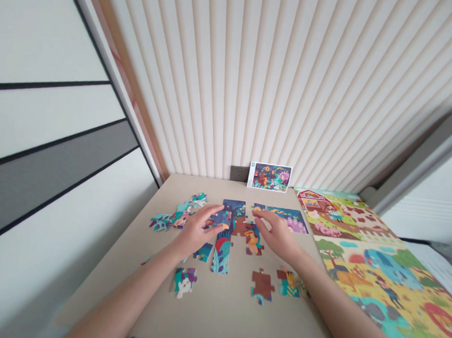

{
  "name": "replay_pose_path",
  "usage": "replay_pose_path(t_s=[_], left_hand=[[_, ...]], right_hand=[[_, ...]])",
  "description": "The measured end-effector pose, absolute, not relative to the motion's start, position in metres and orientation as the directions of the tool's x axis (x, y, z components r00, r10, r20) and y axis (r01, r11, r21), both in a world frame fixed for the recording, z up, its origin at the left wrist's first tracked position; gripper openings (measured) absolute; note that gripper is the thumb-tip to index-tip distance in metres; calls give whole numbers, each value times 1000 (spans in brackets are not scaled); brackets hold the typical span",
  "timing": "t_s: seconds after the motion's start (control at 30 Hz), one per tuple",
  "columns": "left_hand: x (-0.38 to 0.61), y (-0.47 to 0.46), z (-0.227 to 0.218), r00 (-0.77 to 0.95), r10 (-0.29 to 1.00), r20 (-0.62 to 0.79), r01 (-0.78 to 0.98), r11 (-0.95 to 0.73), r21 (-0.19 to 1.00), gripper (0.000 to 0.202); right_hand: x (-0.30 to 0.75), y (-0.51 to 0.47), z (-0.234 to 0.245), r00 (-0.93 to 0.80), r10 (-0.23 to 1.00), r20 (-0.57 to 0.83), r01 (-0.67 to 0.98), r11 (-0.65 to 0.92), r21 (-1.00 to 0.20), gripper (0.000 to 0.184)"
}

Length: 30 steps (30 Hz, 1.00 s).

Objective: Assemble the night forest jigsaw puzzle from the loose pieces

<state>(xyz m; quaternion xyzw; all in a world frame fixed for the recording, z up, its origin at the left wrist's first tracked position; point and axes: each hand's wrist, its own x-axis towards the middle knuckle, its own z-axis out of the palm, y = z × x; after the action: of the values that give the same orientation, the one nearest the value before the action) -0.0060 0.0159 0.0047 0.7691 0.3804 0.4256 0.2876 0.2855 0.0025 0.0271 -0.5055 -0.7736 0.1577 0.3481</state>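
Note:
My left hand (200, 227) is over the left side of the partly joined jigsaw. Its thumb and fingers close around a dark blue puzzle piece (218, 218) by the tall joined strip (221, 255). My right hand (278, 234) reaches in from the other side. Its fingertips are pinched on a small blue puzzle piece with yellow (259, 207), partly hidden by the fingers. Just below those fingers lies a joined section with an orange animal (252, 242). A brown piece (240, 226) joins the strip's right side. A joined blue and purple section (290, 220) lies beyond my right hand.
A picture card (269, 177) leans on the ribbed wall by a socket (239, 173). Loose pieces (181, 212) pile at the left. Nearer lie a white-figure piece (184, 283), a brown piece (262, 285) and a teal piece (288, 283). Finished animal puzzles (387, 281) cover the right.

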Motion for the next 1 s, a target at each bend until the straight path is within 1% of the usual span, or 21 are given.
replay_pose_path(t_s=[0.03, 0.1, 0.17, 0.23, 0.3, 0.4, 0.5, 0.6, 0.7, 0.83, 0.9, 1.0], left_hand=[[-1, 10, 7, 391, 821, 416, 328, -547, 770, 50], [7, 0, 9, 462, 795, 394, 319, -563, 763, 54], [12, -6, 8, 510, 763, 397, 325, -598, 732, 56], [13, -7, 5, 541, 735, 410, 335, -635, 696, 58], [13, -7, 2, 544, 727, 418, 338, -646, 684, 60], [12, -5, -2, 500, 753, 427, 295, -612, 734, 60], [14, -4, -4, 453, 786, 420, 240, -562, 791, 56], [15, -3, -4, 432, 800, 416, 232, -544, 806, 50], [16, -2, -4, 402, 814, 419, 249, -538, 806, 45], [15, -1, -1, 331, 817, 471, 242, -556, 795, 39], [14, -2, 3, 321, 802, 504, 261, -586, 767, 32], [13, -3, 7, 365, 768, 526, 319, -634, 705, 26]], right_hand=[[279, -3, 31, -246, 902, 354, 595, 429, -680, 33], [269, -12, 37, -280, 918, 280, 459, 384, -801, 36], [261, -19, 41, -330, 925, 189, 374, 312, -873, 39], [257, -23, 42, -369, 922, 116, 341, 250, -906, 40], [255, -25, 41, -380, 921, 81, 326, 216, -920, 38], [255, -25, 37, -374, 926, 58, 306, 183, -934, 34], [255, -24, 36, -349, 937, 10, 285, 116, -951, 39], [255, -22, 34, -343, 937, -66, 231, 16, -973, 45], [257, -21, 33, -349, 931, -109, 204, -38, -978, 45], [259, -21, 33, -353, 926, -132, 231, -51, -972, 43], [258, -22, 33, -354, 923, -154, 243, -68, -968, 41], [255, -23, 32, -365, 918, -154, 239, -67, -969, 39]])
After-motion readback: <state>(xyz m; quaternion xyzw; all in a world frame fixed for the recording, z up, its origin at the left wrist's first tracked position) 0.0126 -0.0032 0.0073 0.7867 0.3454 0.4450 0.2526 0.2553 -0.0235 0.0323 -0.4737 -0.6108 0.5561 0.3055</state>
